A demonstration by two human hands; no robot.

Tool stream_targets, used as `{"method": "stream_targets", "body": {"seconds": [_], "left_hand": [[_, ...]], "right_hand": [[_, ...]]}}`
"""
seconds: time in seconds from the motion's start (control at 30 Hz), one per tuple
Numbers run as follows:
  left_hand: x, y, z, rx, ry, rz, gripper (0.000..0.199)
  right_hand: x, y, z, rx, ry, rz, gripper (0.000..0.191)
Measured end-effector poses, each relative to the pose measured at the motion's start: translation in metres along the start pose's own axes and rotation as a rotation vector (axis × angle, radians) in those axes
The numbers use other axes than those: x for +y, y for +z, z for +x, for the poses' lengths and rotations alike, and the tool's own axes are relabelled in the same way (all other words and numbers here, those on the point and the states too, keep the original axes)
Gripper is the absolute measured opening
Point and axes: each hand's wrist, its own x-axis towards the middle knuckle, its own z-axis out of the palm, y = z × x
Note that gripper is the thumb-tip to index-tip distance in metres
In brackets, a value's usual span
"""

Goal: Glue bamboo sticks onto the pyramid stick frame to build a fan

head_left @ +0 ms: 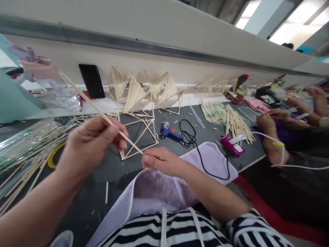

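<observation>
A thin wooden stick (88,99) slants between both hands above the dark table. My left hand (94,137) pinches it along its middle, with the far end rising toward the upper left. The lower end is between the closed fingertips of my right hand (160,159). Just behind the hands lies a frame of glued wooden sticks (147,132), partly hidden by my left hand. A blue glue gun (171,133) rests on its side to the right of that frame. A short piece of stick (106,192) lies nearer to me.
Wooden stick models (142,89) stand at the back beside a black phone (92,81). Bundled sticks (223,116) lie right, bagged sticks (28,144) left. A black cable crosses the lilac cloth (208,157) near a magenta power strip (232,145). Co-workers' hands (267,120) are farther right.
</observation>
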Motion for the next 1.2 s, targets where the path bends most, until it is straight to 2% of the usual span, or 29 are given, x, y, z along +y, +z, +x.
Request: {"method": "stream_targets", "body": {"seconds": [0.07,0.13,0.17,0.2,0.27,0.47,0.53,0.6,0.63,0.7,0.73,0.8,0.87,0.97,1.03,1.1,1.2], "left_hand": [[0.002,-0.014,0.012,0.134,0.076,-0.035,0.005],[0.003,-0.026,0.022,0.172,0.113,-0.066,0.004],[0.003,-0.029,0.026,0.172,0.109,-0.073,0.003],[0.002,-0.030,0.028,0.168,0.093,-0.071,0.003],[0.000,-0.026,0.028,0.172,0.064,-0.047,0.007],[-0.004,-0.012,0.023,0.221,0.106,0.092,0.010],[-0.006,-0.015,0.025,0.206,0.069,0.072,0.011],[-0.008,-0.021,0.027,0.175,0.035,0.032,0.010],[-0.008,-0.024,0.028,0.161,0.030,0.016,0.010],[-0.008,-0.030,0.030,0.145,0.041,-0.002,0.009],[-0.007,-0.032,0.031,0.141,0.046,-0.009,0.009],[-0.006,-0.036,0.032,0.141,0.052,-0.019,0.008],[-0.004,-0.039,0.032,0.150,0.055,-0.025,0.008],[-0.003,-0.046,0.034,0.156,0.051,-0.047,0.008],[-0.002,-0.053,0.035,0.135,0.051,-0.072,0.008],[-0.002,-0.058,0.036,0.114,0.050,-0.092,0.009],[-0.001,-0.062,0.037,0.103,0.028,-0.112,0.008]], "right_hand": [[0.012,-0.027,-0.003,0.173,0.064,-0.367,0.032],[0.028,-0.055,-0.001,0.402,0.153,-0.711,0.023],[0.035,-0.066,0.001,0.439,0.226,-0.859,0.024],[0.042,-0.075,0.004,0.448,0.300,-0.975,0.034],[0.054,-0.086,0.010,0.459,0.395,-1.061,0.052],[0.072,-0.086,0.021,0.508,0.515,-1.106,0.062],[0.074,-0.090,0.019,0.597,0.515,-1.083,0.060],[0.071,-0.098,0.014,0.772,0.479,-0.994,0.053],[0.067,-0.102,0.012,0.871,0.426,-0.923,0.049],[0.055,-0.105,0.007,1.074,0.201,-0.732,0.036],[0.046,-0.102,0.005,1.152,0.077,-0.565,0.030],[0.027,-0.086,0.002,1.091,-0.139,-0.205,0.020],[0.010,-0.060,0.001,0.872,-0.254,0.041,0.015],[0.000,-0.020,0.003,0.558,-0.240,0.242,0.014],[0.004,-0.004,0.005,0.417,-0.190,0.277,0.014],[0.010,0.001,0.006,0.330,-0.142,0.265,0.015],[0.015,0.000,0.005,0.284,-0.126,0.241,0.013]]}}
